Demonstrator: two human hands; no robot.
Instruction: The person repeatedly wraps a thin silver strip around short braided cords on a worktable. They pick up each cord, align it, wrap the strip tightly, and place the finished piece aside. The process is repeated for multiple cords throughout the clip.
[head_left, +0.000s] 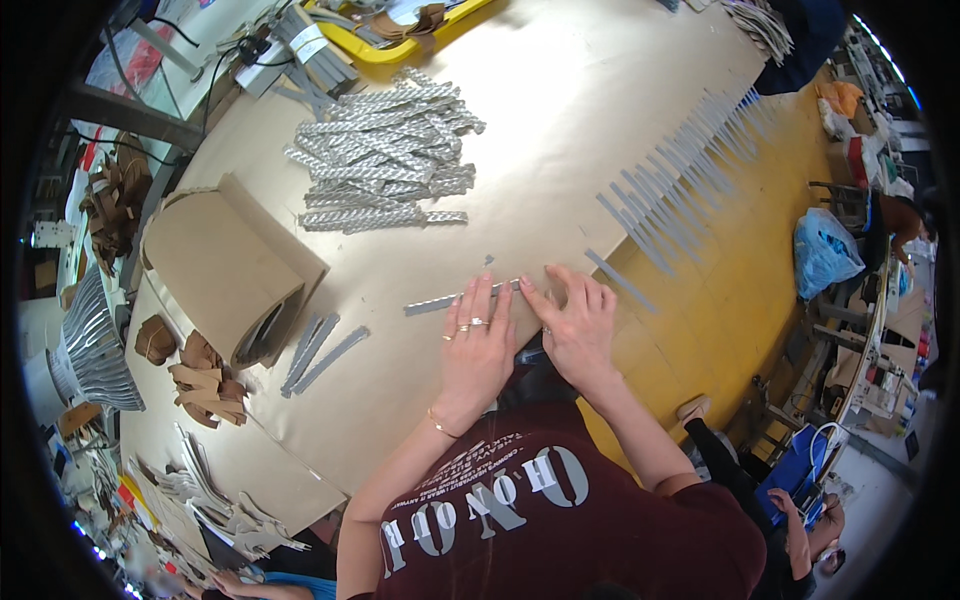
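A narrow grey strip with a silvery braided face (428, 304) lies on the tan-covered table just ahead of me. My left hand (478, 345) rests flat over its middle, fingers straight and side by side, rings on them. At the strip's right end, my right hand (582, 325) presses with the thumb tip, its other fingers apart and partly bent. The fingers hide much of the strip. Beyond it lies a small grey scrap (489, 260). Right of my right hand, a single grey strip (620, 281) lies at the table's edge.
A pile of silvery braided strips (385, 150) lies farther off. Grey strips (665, 210) line the right table edge, partly overhanging. On the left are a folded cardboard piece (235, 265), several grey strips (325, 350) and brown pieces (210, 385). A yellow tray (385, 50) stands at the back.
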